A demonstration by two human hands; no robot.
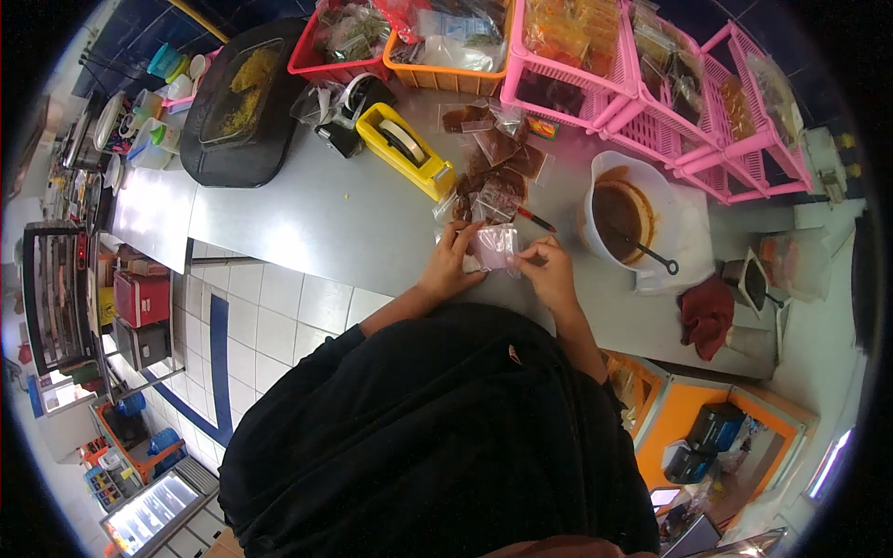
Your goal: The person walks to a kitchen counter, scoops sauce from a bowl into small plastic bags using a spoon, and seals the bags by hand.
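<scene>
Close to my body, at the front edge of the metal table, I hold a small clear plastic bag (495, 245) that looks pinkish. My left hand (448, 267) grips its left side, thumb in front and fingers behind. The fingers of my right hand (551, 272) pinch its right edge. Just beyond my hands lies a pile of flat sachets (502, 144) of brown-red sauce. A red and black pen (536, 219) rests beside them. To the right stands a white bowl (595, 200) of brown sauce, with a dark-handled ladle (659, 259) in it.
A yellow tape dispenser (402, 149) stands beyond the sachets. Behind it are a red basket (307, 60), an orange basket (446, 80) and pink racks (567, 102) of packets. A black lidded pan (206, 153) sits far left. On the right lies a dark red cloth (704, 316).
</scene>
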